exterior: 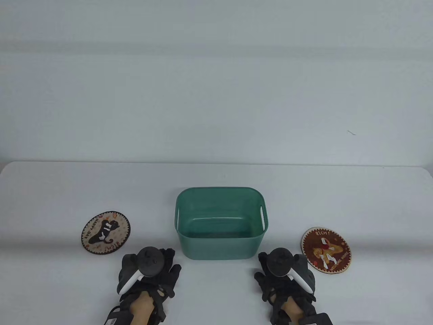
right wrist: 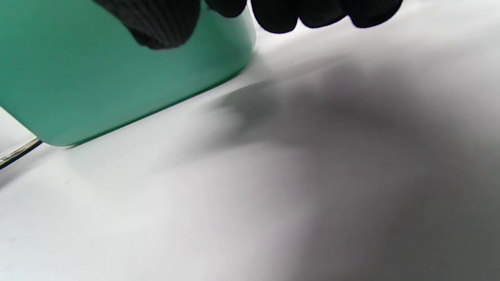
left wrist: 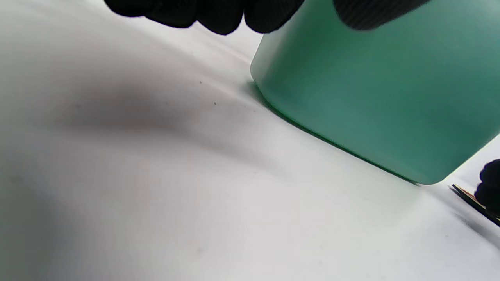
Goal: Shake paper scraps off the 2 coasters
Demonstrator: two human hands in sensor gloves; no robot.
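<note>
Two round printed coasters lie flat on the white table. The left coaster point(exterior: 105, 232) shows a dark animal figure, and the right coaster point(exterior: 326, 250) is brown; small white bits sit on both. My left hand point(exterior: 161, 267) rests on the table just below and to the right of the left coaster. It holds nothing, and its fingers point(left wrist: 218, 15) hang loosely. My right hand point(exterior: 269, 271) rests to the left of the right coaster, also holding nothing, fingers point(right wrist: 281, 15) relaxed. A thin coaster edge point(left wrist: 470, 199) shows in the left wrist view, another coaster edge point(right wrist: 19, 151) in the right wrist view.
A green plastic bin point(exterior: 220, 248) with side handle slots stands between my hands, close in front of both; its inside looks bare. Its wall point(left wrist: 371, 97) fills much of each wrist view, as does the bin wall point(right wrist: 117, 78). The table's far edge meets a pale wall.
</note>
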